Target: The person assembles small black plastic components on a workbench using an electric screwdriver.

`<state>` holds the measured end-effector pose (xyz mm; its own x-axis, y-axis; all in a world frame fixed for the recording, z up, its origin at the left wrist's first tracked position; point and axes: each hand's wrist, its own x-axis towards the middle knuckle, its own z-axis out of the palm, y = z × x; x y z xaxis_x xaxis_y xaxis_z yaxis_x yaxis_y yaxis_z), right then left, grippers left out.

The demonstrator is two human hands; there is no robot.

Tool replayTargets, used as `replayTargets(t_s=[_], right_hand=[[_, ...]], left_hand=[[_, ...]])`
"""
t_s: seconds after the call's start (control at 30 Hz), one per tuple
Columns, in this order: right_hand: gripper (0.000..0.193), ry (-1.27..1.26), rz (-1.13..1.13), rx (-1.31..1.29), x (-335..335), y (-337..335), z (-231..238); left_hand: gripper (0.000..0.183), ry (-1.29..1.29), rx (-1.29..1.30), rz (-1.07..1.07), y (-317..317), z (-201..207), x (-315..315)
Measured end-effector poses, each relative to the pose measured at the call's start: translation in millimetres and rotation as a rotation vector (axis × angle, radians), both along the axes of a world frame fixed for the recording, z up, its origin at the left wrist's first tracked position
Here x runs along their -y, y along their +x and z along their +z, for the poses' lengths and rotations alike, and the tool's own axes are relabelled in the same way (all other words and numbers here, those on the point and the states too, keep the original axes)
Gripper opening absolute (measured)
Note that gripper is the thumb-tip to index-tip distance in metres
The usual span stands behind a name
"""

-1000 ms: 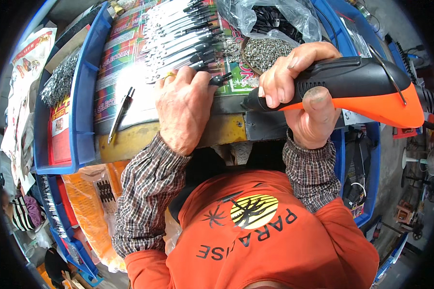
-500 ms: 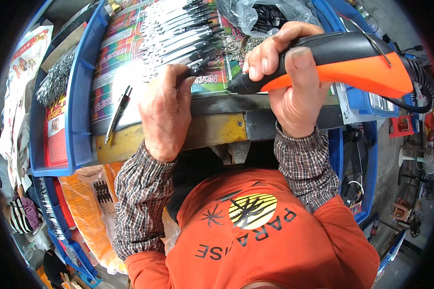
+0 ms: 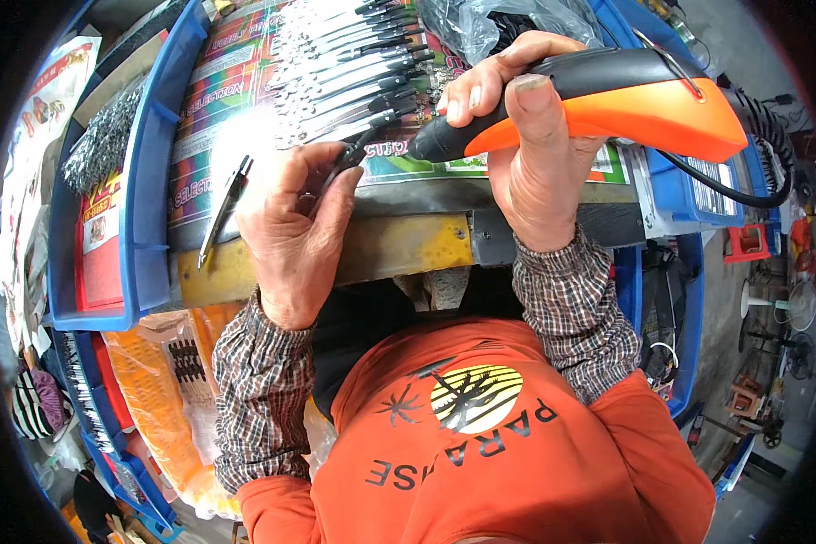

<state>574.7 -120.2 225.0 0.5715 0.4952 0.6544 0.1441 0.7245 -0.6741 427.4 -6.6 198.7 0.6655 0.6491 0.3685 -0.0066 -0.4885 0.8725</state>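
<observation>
Orange-and-black power driver (image 3: 630, 118) in my right hand (image 3: 537, 168) — fingers curled over the body, thumb against the near side, nose pointing left. Left hand (image 3: 290, 222) mostly closed, thumb and fingers pinching a slim black part (image 3: 352, 156) just beside that nose. Black-and-silver pieces (image 3: 358, 82) lined up beyond; one loose piece (image 3: 223, 216) left of my left hand.

White glare — dark, fisheye-bent edges

Head-worn fisheye, upright, facing down; workbench (image 3: 408, 251) near
</observation>
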Motion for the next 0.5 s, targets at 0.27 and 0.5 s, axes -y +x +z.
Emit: replayTargets(t_s=[0.27,0.5], right_hand=[[0.034,0.000,0.010,-0.012,5,-1,2],[0.043,-0.043,0.012,-0.094,9,-2,6]], left_hand=[[0.018,0.332,-0.085,-0.076,-9,6,10],[0.026,0.633,0.000,-0.121,-6,-14,12]])
